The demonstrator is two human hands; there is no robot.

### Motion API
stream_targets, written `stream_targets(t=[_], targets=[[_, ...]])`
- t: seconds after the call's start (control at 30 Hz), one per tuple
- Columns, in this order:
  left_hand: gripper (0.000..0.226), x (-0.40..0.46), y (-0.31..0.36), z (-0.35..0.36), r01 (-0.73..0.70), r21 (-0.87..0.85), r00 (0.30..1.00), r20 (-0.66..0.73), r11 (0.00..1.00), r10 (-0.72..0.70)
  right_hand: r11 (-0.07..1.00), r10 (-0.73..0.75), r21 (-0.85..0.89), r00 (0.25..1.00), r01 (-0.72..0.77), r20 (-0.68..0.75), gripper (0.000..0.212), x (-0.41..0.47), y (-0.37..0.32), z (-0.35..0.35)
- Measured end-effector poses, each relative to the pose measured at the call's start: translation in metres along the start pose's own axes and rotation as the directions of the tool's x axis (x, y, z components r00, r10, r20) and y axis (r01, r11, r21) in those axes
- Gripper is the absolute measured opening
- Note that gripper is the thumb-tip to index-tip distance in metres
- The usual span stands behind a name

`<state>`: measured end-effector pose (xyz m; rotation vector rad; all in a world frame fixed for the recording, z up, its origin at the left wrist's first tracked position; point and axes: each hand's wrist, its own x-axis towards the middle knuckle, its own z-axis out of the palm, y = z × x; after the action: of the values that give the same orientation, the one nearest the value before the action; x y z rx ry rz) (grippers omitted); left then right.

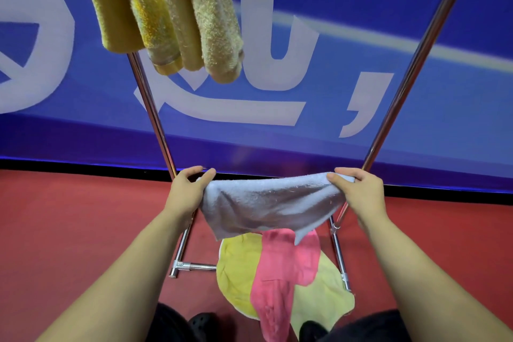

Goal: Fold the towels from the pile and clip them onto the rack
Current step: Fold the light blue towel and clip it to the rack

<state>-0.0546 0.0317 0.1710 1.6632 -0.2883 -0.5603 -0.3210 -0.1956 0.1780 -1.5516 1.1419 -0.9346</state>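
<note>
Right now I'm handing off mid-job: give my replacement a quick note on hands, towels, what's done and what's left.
Left hand and right hand each pinch an upper corner of the pale blue terry towel, stretched between them, not yet folded.
Yellow terry towels already hang at the top of the chrome tube rack.
Left: the pink towel and two yellow-green towels piled on the red floor.

- Rack (155, 125): polished metal tubing, glossy, mirror-bright.
- Grey towel (266, 203): soft terry cloth, matt, slightly fuzzy.
- Yellow towels (166, 14) at the rack's top: coarse looped terry, rough.
- Pink towel (280, 272) and pale yellow towel (236, 266) at the rack's foot: matt, soft cloth.
- Floor (69, 216): red, matt, smooth.
- Banner (333, 78) behind the rack: smooth, faintly sheened.
</note>
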Motion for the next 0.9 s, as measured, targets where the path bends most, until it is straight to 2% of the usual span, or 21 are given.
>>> stream_targets(t=[0.07, 0.13, 0.23, 0.33, 0.43, 0.57, 0.7, 0.8, 0.9], targets=[[0.034, 0.001, 0.003, 0.0, 0.046, -0.129, 0.999, 0.025, 0.991, -0.043, 0.998, 0.045, 0.05, 0.999, -0.044, -0.014, 0.028, 0.001, 0.002, 0.001], [0.024, -0.001, 0.008, -0.001, 0.077, -0.237, 0.996, 0.072, 0.968, -0.062, 0.983, 0.114, 0.146, 0.993, -0.112, -0.008, 0.029, 0.002, 0.003, 0.001], [0.028, -0.003, 0.011, -0.005, 0.05, -0.279, 0.994, 0.104, 0.959, -0.022, 0.934, 0.191, 0.3, 0.981, -0.192, 0.035, 0.029, 0.006, 0.005, 0.002], [0.028, -0.003, 0.009, -0.009, -0.08, -0.117, 0.995, 0.051, 0.99, 0.086, 0.946, 0.174, 0.274, 0.984, -0.174, 0.025, 0.021, 0.008, 0.007, 0.0], [0.026, -0.006, 0.009, -0.009, -0.22, 0.128, 0.975, 0.03, 0.967, 0.218, 0.989, 0.112, 0.098, 0.994, -0.112, 0.008, 0.009, 0.01, 0.011, -0.003], [0.021, -0.003, 0.007, -0.011, -0.299, 0.311, 0.954, 0.077, 0.902, 0.29, 0.99, 0.033, -0.136, 0.999, -0.03, 0.019, 0.01, 0.009, 0.013, -0.003], [0.013, 0.003, 0.0, -0.019, -0.275, 0.481, 0.961, 0.119, 0.833, 0.248, 0.968, -0.028, -0.246, 0.998, 0.042, 0.06, 0.009, 0.004, 0.011, -0.005], [0.007, 0.004, -0.004, -0.02, -0.235, 0.491, 0.972, 0.134, 0.839, 0.194, 0.972, 0.018, -0.235, 0.999, -0.008, 0.04, 0.014, 0.007, 0.011, -0.007], [0.011, 0.002, -0.004, -0.019, -0.246, 0.561, 0.967, 0.194, 0.79, 0.163, 0.982, 0.07, -0.179, 0.997, -0.064, 0.026, 0.011, 0.009, 0.013, -0.011]])
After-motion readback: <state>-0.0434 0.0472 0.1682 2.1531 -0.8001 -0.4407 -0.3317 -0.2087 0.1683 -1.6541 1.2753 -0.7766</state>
